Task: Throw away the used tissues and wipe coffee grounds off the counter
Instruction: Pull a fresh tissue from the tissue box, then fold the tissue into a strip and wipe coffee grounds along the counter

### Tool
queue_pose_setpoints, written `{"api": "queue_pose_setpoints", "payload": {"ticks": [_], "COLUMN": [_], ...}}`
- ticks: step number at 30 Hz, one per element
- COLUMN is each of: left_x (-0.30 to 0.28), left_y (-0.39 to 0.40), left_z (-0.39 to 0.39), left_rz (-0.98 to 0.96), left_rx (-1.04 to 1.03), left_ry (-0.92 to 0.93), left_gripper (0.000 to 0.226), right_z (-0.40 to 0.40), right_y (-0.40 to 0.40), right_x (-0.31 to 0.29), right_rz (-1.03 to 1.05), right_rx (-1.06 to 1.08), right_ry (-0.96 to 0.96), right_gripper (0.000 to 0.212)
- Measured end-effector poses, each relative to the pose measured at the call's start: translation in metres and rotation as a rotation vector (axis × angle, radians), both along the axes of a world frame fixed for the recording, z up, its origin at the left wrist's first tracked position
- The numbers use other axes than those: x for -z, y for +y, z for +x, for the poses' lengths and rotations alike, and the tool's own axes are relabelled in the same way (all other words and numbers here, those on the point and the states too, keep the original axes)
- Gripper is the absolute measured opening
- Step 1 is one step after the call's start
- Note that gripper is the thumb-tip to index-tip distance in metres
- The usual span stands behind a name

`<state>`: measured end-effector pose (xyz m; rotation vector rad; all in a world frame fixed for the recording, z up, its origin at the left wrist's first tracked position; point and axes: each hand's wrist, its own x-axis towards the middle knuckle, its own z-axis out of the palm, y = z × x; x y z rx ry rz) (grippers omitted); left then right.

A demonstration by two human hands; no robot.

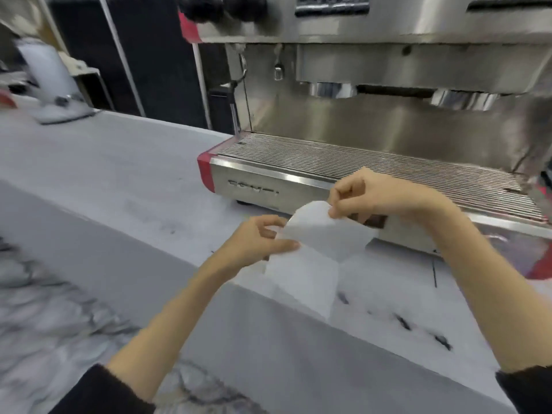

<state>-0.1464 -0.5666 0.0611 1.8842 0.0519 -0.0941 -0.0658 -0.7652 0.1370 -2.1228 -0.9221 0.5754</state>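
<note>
A white tissue (310, 255) hangs above the grey counter (119, 180), held by both hands in front of the espresso machine. My left hand (254, 240) pinches its left edge between thumb and fingers. My right hand (373, 195) pinches its upper corner. The sheet is partly folded and droops toward the counter's front edge. Dark coffee grounds (418, 327) lie in smears on the counter to the right, below the tissue. Fainter dark smudges (167, 225) mark the counter to the left.
A steel espresso machine (373, 115) with red side trim and a ribbed drip tray (358, 165) fills the back right. A white grinder (50, 82) stands at the far left of the counter. Marbled floor (44, 309) shows below the counter's front edge.
</note>
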Motion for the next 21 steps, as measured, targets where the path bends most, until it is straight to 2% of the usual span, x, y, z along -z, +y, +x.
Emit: {"api": "queue_pose_setpoints", "payload": {"ticks": [5, 8, 12, 16, 19, 21], "left_x": [0.004, 0.005, 0.003, 0.004, 0.007, 0.006], "left_y": [0.113, 0.166, 0.221, 0.266, 0.296, 0.317], "left_z": [-0.003, -0.003, 0.004, 0.017, 0.032, 0.045], "left_rz": [-0.122, -0.245, -0.375, -0.458, -0.437, -0.313], "left_rx": [0.017, 0.034, 0.032, 0.011, 0.010, -0.015], "left_ry": [0.066, 0.075, 0.071, 0.081, 0.037, -0.044], "left_gripper": [0.036, 0.036, 0.040, 0.044, 0.033, 0.020], "right_z": [-0.008, -0.015, -0.018, -0.010, 0.004, 0.022], "right_y": [0.112, 0.164, 0.221, 0.267, 0.296, 0.318], "right_x": [0.006, 0.008, 0.018, 0.030, 0.030, 0.030], "right_rz": [-0.088, -0.078, -0.124, -0.208, -0.106, 0.066], "right_rx": [-0.062, -0.073, -0.113, -0.142, -0.125, -0.016], "right_ry": [-0.134, -0.213, -0.311, -0.414, -0.375, -0.364], "right_gripper": [0.010, 0.017, 0.020, 0.013, 0.022, 0.027]}}
